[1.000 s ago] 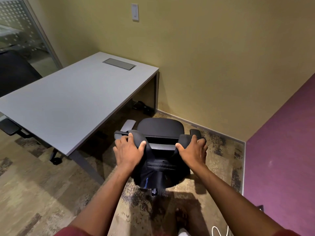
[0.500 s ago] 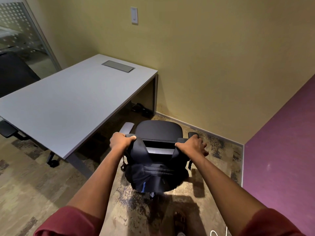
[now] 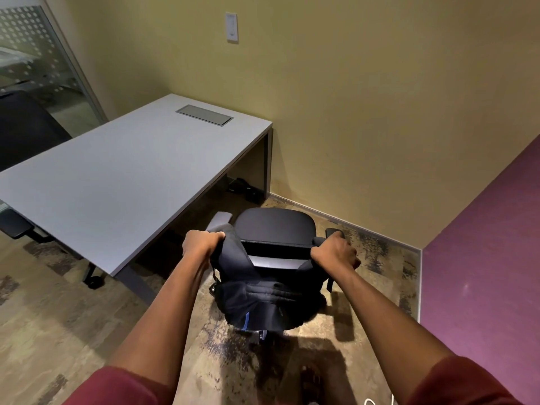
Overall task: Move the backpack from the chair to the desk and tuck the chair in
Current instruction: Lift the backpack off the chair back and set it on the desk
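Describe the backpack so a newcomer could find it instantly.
Start at the grey desk; right of it stands a black office chair. The backpack hangs over the chair's back, both hands gripping its straps; soft dark fabric with a small blue tag.

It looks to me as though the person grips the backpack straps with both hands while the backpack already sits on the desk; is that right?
Not quite. Both the left hand and the right hand do grip the backpack by its straps, but it is not on the desk. The head view shows it hanging over the back of the chair, beside the desk.
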The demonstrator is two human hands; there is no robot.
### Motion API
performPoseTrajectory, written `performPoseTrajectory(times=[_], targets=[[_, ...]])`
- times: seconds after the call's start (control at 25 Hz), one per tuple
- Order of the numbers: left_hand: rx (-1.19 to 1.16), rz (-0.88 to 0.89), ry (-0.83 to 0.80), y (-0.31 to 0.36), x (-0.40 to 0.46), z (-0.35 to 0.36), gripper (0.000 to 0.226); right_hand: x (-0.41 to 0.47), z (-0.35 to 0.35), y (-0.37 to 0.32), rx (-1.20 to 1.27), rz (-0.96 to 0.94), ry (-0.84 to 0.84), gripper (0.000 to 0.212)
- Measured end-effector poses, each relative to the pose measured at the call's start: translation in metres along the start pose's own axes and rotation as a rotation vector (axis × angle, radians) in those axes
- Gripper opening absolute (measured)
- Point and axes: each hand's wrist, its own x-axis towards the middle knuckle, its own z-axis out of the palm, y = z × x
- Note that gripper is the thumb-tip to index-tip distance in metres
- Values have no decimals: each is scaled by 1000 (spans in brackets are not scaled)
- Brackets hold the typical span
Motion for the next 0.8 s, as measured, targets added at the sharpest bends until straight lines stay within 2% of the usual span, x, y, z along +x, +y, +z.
performPoseTrajectory(times=[0.08, 0.24, 0.32, 0.44, 0.52, 0.68, 0.8], targets=[[-182, -19, 21, -5, 3, 0, 56, 1, 4, 7, 73, -24, 64, 57], [-495, -8, 43, -15, 2, 2, 20, -3, 4, 13, 216, -23, 149, 54], [-642, -60, 55, -22, -3, 2, 19, -7, 2, 15, 305, 2, 173, 56], [-752, -72, 65, -35, -9, 2, 21, -11, -2, 19, 458, 82, 208, 56], [-815, -54, 60, -43, -14, 4, 13, -13, -5, 24, 582, 177, 214, 58], [-908, -47, 104, -61, -23, 8, 27, -19, -1, 35, 893, 353, 164, 60], [-990, -52, 103, -70, -29, 12, 10, -26, 3, 42, 1078, 446, 124, 52]])
